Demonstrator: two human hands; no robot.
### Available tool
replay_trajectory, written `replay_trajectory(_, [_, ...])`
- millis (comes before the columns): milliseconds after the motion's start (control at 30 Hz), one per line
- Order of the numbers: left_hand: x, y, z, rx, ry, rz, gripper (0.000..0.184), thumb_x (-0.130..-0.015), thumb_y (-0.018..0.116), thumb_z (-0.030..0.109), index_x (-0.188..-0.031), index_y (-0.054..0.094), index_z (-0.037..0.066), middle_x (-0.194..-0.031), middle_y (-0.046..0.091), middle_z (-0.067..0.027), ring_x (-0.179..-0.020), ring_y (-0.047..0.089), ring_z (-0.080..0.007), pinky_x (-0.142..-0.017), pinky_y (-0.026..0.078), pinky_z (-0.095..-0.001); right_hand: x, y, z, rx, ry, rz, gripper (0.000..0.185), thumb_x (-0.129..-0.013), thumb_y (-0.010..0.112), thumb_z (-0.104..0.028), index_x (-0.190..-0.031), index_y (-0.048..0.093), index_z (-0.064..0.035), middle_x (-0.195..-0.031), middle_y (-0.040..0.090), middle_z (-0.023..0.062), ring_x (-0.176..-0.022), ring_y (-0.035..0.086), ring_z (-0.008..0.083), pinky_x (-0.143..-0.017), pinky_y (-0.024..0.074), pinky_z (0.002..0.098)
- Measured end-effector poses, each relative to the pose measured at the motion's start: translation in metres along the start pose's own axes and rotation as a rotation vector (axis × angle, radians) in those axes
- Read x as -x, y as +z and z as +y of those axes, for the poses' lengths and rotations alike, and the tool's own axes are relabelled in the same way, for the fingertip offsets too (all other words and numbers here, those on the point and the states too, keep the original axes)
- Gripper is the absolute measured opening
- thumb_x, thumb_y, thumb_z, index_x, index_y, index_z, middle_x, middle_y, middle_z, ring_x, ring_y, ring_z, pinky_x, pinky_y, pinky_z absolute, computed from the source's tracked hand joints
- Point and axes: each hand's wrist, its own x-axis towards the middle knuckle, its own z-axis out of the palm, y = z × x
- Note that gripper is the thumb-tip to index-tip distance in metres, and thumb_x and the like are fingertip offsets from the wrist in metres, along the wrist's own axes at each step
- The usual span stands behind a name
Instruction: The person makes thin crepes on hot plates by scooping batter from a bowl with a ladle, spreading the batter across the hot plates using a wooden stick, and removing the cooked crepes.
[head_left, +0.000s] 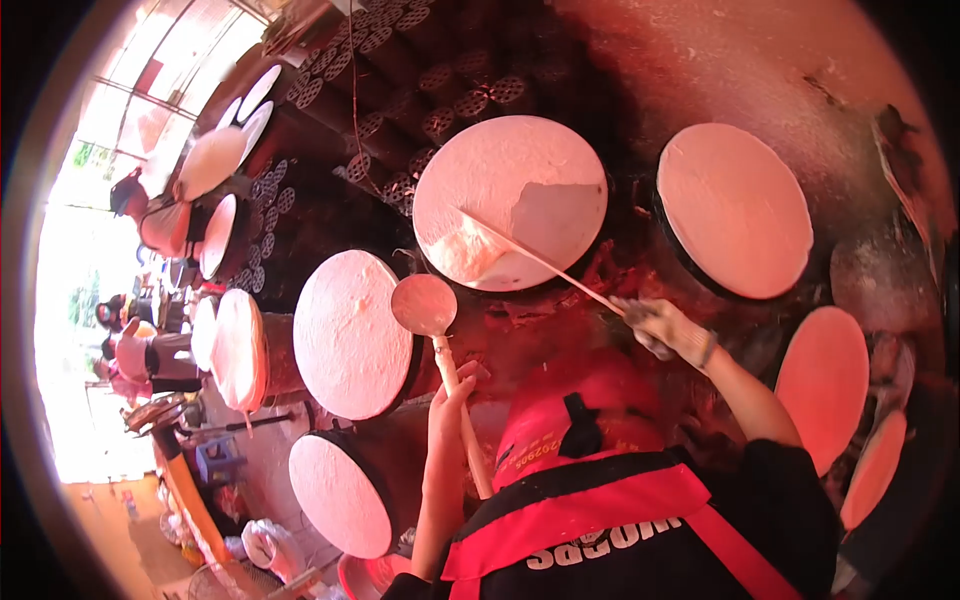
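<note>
My left hand (452, 398) is closed around the long pale handle of a ladle (424, 305). Its round bowl hangs between two griddles. On my right hand (665, 330) is a dirty work glove, its fingers wrapped round a thin stick (545, 262). The stick reaches across the centre griddle (560, 222), where a pale batter layer (490, 160) covers much of the surface. A grey patch of the plate shows bare at its right. Near the stick's far part, a crumpled heap of batter (468, 250) lies at the lower left.
Pale-covered round griddles stand left (352, 335), lower left (340, 495) and right (735, 210). Stacked perforated coal briquettes (470, 100) rise behind. Other people (160, 215) are at the far left, near more round plates. A blue stool (218, 455) stands on the floor.
</note>
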Motion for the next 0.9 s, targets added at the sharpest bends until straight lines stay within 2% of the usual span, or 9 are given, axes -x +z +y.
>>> replay_trajectory(167, [0.004, -0.064, -0.031, -0.053, -0.016, 0.018, 0.036, -0.085, 0.058, 0.015, -0.119, 0.057, 0.004, -0.114, 0.058, -0.0028, -0.109, 0.048, -0.0121, -0.096, 0.031, -0.0263, 0.055, 0.039, 0.073, -0.358, -0.016, 0.137, 0.046, -0.092, 0.050, -0.036, -0.133, 0.044, -0.0160, -0.049, 0.037, -0.0047, -0.033, 0.029, 0.0057, -0.030, 0.0223, 0.0217])
replay_trajectory(200, [0.009, -0.076, -0.040, -0.043, -0.017, 0.012, 0.036, -0.085, 0.058, 0.015, -0.119, 0.057, 0.004, -0.114, 0.058, -0.0028, -0.109, 0.048, -0.0121, -0.096, 0.031, -0.0263, 0.047, 0.070, 0.065, -0.558, -0.077, 0.027, 0.047, -0.093, 0.045, -0.041, -0.133, 0.042, -0.0161, -0.049, 0.033, -0.0061, -0.034, 0.028, 0.0051, -0.032, 0.0223, 0.0211])
replay_trajectory(233, [0.016, -0.088, -0.048, -0.015, 0.003, 0.017, 0.036, -0.085, 0.058, 0.015, -0.119, 0.057, 0.005, -0.113, 0.058, -0.0021, -0.108, 0.047, -0.0116, -0.096, 0.031, -0.0263, 0.033, 0.107, 0.052, -0.416, -0.115, 0.094, 0.046, -0.095, 0.041, -0.044, -0.133, 0.042, -0.0171, -0.051, 0.032, -0.0070, -0.036, 0.028, 0.0045, -0.034, 0.0231, 0.0211])
replay_trajectory(333, [0.042, -0.118, -0.077, 0.071, 0.076, 0.061, 0.037, -0.085, 0.058, 0.015, -0.120, 0.056, 0.003, -0.110, 0.057, -0.0010, -0.101, 0.049, -0.0100, -0.091, 0.035, -0.0251, -0.059, 0.199, 0.038, -0.366, -0.252, 0.127, 0.034, -0.094, 0.046, -0.040, -0.112, 0.056, -0.0127, -0.053, 0.036, -0.0069, -0.037, 0.030, 0.0045, -0.035, 0.0250, 0.0225])
replay_trajectory(400, [0.074, -0.124, -0.075, 0.127, 0.019, 0.174, 0.038, -0.086, 0.058, 0.015, -0.120, 0.055, 0.001, -0.107, 0.057, -0.0016, -0.094, 0.051, -0.0090, -0.084, 0.039, -0.0230, -0.130, 0.251, 0.025, -0.316, -0.337, 0.156, 0.026, -0.096, 0.043, -0.035, -0.085, 0.048, -0.0121, -0.054, 0.041, -0.0049, -0.037, 0.035, 0.0054, -0.034, 0.0275, 0.0235])
replay_trajectory(533, [0.107, -0.144, -0.092, 0.259, 0.032, 0.252, 0.037, -0.085, 0.058, 0.012, -0.119, 0.054, -0.002, -0.101, 0.058, -0.0013, -0.085, 0.051, -0.0076, -0.076, 0.040, -0.0211, -0.243, 0.318, 0.020, -0.273, -0.388, 0.429, 0.029, -0.095, 0.042, -0.034, -0.083, 0.053, -0.0099, -0.047, 0.043, -0.0007, -0.033, 0.042, 0.0130, -0.032, 0.0340, 0.0296])
replay_trajectory(600, [0.109, -0.157, -0.109, 0.267, 0.042, 0.282, 0.037, -0.085, 0.057, 0.012, -0.119, 0.055, -0.001, -0.100, 0.058, -0.0007, -0.084, 0.049, -0.0073, -0.076, 0.038, -0.0210, -0.251, 0.321, 0.026, -0.282, -0.317, 0.470, 0.025, -0.095, 0.042, -0.038, -0.103, 0.052, -0.0161, -0.054, 0.048, -0.0012, -0.035, 0.042, 0.0099, -0.031, 0.0354, 0.0263])
replay_trajectory(700, [0.119, -0.162, -0.107, 0.215, -0.001, 0.292, 0.039, -0.084, 0.057, 0.016, -0.120, 0.055, 0.000, -0.103, 0.057, 0.0006, -0.084, 0.048, -0.0069, -0.075, 0.036, -0.0206, -0.205, 0.313, 0.041, -0.505, -0.264, 0.409, 0.023, -0.095, 0.041, -0.034, -0.115, 0.048, -0.0247, -0.048, 0.041, -0.0026, -0.031, 0.038, 0.0114, -0.029, 0.0321, 0.0278])
replay_trajectory(900, [0.109, -0.164, -0.105, 0.233, -0.019, 0.226, 0.038, -0.085, 0.057, 0.017, -0.120, 0.055, 0.001, -0.102, 0.055, -0.0003, -0.087, 0.048, -0.0082, -0.077, 0.038, -0.0233, -0.115, 0.248, 0.064, -0.468, -0.227, 0.458, 0.020, -0.095, 0.045, -0.035, -0.113, 0.046, -0.0252, -0.059, 0.046, -0.0011, -0.037, 0.036, 0.0074, -0.031, 0.0289, 0.0238])
